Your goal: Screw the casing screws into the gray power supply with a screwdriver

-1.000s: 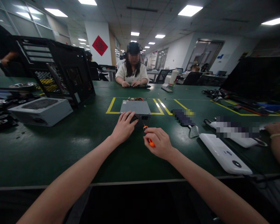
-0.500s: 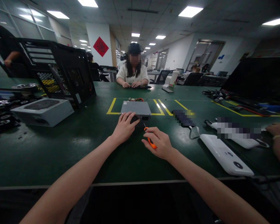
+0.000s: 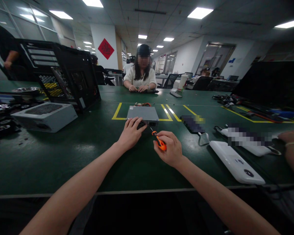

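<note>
Orange screwdriver [image 3: 162,146] pinched in right hand [image 3: 171,148]; left hand [image 3: 129,134]'s loosely spread fingers probably just steady the grey box [image 3: 144,112] under them.

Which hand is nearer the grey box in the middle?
Left. The left hand touches the front edge of the grey box; the right hand, with the orange screwdriver, is off it, toward you.

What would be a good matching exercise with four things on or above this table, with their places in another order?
Things
1. orange-and-black screwdriver
2. grey box with wires behind
3. grey box with a grille on top
4. white device with a round dark spot

Places
A. right side of the table
B. in the right hand
C. in front of the black case
D. touched by the left hand

Pairs: 1-B, 2-D, 3-C, 4-A
</note>
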`<state>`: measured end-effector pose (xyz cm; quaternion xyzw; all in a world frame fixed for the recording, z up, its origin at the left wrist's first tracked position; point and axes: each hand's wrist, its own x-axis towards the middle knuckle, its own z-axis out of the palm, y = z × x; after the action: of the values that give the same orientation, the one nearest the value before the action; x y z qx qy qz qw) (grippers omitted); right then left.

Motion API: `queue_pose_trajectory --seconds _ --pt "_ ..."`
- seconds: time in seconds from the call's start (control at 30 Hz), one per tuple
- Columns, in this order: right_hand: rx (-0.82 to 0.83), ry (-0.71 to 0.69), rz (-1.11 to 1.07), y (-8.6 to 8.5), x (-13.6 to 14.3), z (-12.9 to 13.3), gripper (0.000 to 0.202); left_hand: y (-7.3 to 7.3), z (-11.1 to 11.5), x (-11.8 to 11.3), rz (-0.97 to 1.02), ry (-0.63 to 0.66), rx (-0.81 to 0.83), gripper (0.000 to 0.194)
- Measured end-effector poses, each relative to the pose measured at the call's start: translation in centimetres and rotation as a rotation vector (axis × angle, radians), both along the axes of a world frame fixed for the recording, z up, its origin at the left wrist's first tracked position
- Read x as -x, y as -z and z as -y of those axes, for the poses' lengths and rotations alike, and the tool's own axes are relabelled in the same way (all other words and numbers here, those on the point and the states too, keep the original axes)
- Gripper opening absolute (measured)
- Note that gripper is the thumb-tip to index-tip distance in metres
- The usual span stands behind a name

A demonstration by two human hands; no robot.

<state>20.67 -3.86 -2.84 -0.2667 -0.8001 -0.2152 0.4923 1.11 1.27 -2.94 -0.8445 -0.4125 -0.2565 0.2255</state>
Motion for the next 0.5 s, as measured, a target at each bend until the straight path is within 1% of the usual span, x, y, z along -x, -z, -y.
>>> queue_pose_trajectory --seconds 0.13,0.3,0.43,0.5 --pt "-0.031 0.021 0.053 0.03 -0.17 -0.20 0.035 0.11 -0.07 -0.02 -0.015 -0.015 -0.012 0.043" --pt "-0.031 0.048 0.132 0.14 -0.43 -0.32 0.027 0.20 -0.17 -0.02 -0.011 -0.005 -0.023 0.043" --pt "-0.001 -0.023 0.098 0.22 -0.40 -0.50 0.036 0.20 -0.14 0.00 -0.007 0.000 -0.026 0.045" --pt "0.016 -0.030 0.078 0.19 -0.40 -0.56 0.036 0.18 -0.09 0.00 -0.005 0.002 -0.027 0.045"
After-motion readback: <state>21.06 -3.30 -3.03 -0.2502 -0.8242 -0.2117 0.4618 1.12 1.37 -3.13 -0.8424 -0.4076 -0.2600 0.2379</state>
